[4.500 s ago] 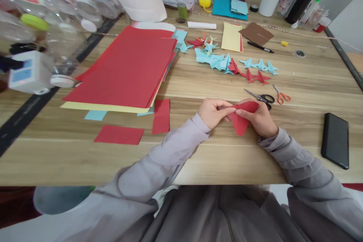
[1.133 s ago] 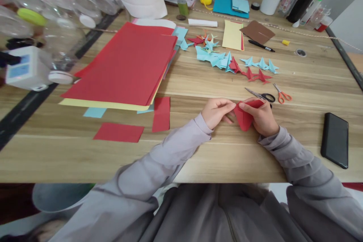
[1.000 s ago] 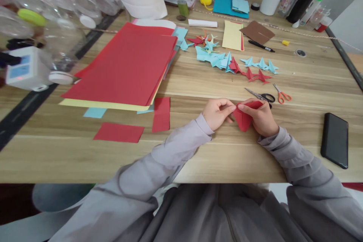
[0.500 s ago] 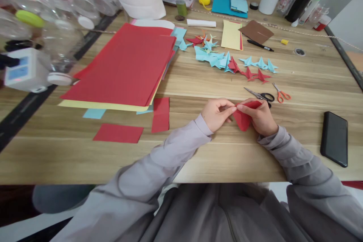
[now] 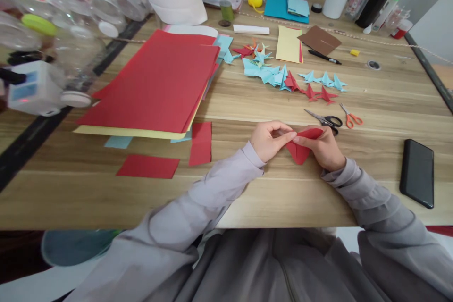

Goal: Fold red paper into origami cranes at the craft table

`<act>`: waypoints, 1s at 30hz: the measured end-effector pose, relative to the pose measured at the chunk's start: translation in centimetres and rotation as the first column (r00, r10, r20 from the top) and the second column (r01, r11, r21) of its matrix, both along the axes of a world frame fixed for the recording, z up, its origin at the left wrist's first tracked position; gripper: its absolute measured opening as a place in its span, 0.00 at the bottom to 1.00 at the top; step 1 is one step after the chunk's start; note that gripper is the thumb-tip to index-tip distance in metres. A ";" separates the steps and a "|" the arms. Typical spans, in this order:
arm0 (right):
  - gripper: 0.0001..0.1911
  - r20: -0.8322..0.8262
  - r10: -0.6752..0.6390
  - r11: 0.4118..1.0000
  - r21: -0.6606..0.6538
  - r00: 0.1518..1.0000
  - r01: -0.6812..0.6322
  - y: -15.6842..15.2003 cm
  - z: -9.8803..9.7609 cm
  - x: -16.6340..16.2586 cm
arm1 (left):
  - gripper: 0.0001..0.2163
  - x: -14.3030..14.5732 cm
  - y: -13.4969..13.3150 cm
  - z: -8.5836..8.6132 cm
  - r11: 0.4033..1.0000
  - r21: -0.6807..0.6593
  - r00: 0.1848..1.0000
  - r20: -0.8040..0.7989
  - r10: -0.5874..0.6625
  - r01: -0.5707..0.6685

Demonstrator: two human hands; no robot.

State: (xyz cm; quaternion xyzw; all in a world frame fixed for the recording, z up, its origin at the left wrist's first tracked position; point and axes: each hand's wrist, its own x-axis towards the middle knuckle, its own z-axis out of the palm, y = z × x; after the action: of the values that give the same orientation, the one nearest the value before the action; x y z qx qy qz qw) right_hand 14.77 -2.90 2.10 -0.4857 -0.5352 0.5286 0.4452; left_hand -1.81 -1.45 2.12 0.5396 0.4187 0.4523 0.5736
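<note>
A folded piece of red paper (image 5: 300, 153) is held up between my two hands near the front of the table, its lower part coming to a point. My left hand (image 5: 269, 140) pinches its left edge between thumb and fingers. From the other side my right hand (image 5: 324, 147) grips it, thumb on the near face and fingers behind, mostly hidden. Just beyond my right hand lie black-handled scissors (image 5: 327, 120) and small orange-handled scissors (image 5: 350, 117). Farther back are red paper cranes (image 5: 311, 92) and light blue paper cranes (image 5: 325, 79).
A stack of large red sheets (image 5: 152, 85) covers the left of the table, with red paper rectangles (image 5: 147, 166) before it. A black phone (image 5: 417, 173) lies at the right. Plastic bottles (image 5: 78, 40) crowd the far left. A black pen (image 5: 324, 57) lies farther back.
The red paper has turned slightly in my fingers, and more of its pointed lower part shows to the left. Both hands have shifted only a little and keep their hold.
</note>
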 end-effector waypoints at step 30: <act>0.10 -0.164 0.040 0.990 -0.125 0.986 -0.061 0.0 0.4 0.4 | 0.17 -0.5 0.6 0.6 0.971 -0.104 0.974 0.100 -0.205 0.215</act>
State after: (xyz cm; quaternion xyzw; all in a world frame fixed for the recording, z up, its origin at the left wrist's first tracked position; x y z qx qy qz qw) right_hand 15.20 -2.88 2.50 -0.4556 -0.4742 0.6107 0.4411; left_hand -2.31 -0.85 2.75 0.5267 0.3585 0.3877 0.6662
